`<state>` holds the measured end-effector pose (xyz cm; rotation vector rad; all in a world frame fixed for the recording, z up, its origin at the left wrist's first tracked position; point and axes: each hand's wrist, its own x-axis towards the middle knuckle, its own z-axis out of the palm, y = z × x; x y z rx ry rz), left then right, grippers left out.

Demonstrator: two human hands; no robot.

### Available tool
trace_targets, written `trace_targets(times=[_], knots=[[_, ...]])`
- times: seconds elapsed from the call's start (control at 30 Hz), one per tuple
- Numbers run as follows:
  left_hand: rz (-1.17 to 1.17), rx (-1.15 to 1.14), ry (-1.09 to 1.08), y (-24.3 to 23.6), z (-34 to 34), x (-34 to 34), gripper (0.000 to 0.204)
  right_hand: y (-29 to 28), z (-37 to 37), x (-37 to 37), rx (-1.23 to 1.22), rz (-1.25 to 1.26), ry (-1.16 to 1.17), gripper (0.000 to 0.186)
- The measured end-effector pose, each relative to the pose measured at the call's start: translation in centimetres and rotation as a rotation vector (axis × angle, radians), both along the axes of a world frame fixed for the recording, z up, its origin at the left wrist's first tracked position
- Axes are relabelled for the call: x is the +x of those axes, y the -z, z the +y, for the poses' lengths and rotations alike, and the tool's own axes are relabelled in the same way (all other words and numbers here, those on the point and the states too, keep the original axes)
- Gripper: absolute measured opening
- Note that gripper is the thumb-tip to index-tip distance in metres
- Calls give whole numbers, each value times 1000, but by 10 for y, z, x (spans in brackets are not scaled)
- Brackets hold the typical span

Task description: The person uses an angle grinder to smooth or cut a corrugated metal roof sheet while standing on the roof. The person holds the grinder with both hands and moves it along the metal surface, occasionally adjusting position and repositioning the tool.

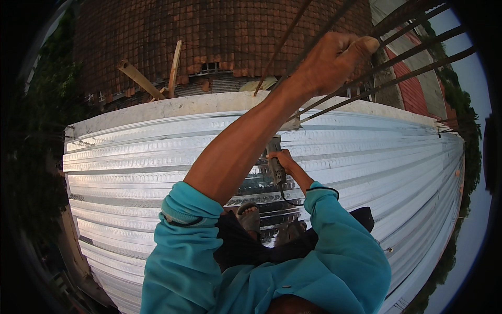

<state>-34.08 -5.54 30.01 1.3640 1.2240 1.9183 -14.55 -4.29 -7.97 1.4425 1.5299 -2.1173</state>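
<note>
**One up high, one down low**

The left hand (337, 60) is stretched well out ahead, curled as though around one of the dark, ribbed steel bars (444, 37) that slant up to the right; its fingertips are hidden from me, but it looks like a firm hold. The right hand (286, 159) is wrapped around a dark grey, cylindrical power tool (276, 174), close in front of the body, above shiny, silver corrugated metal decking (130, 180).

What counts is how that tool lies: its long axis runs away from the person, its far end pointing toward the pale concrete wall (183, 111) and the foot of the bars, its near end trailing a thin black cord (283, 194) (mind the grey sandal (252, 222) just beside it). The right hand is plainly the nearer one; the left is farther out, off to the right, its forearm passing just left of the tool.
</note>
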Motion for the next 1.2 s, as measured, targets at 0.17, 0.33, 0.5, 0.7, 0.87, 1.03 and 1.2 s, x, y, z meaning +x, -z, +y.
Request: trace_targets(times=[0.17,0.33,0.5,0.7,0.87,1.03,1.2], knots=[[32,-63,32,2,0,-5,93,3,2,0,13,4,-25,28],[23,-60,22,5,3,-4,103,4,0,-2,32,4,-38,24],[20,-62,51,4,3,-4,104,10,3,0,8,20,-43,25],[-3,72,-53,8,10,0,74,20,7,0,30,10,-66,28],[11,-28,-1,8,3,-6,93,9,3,-8,-8,6,-56,29],[-11,-22,30,0,0,-4,82,9,5,-7,-15,-2,-44,28],[1,-3,23,2,2,-6,79,16,9,-5,-12,12,-56,26]])
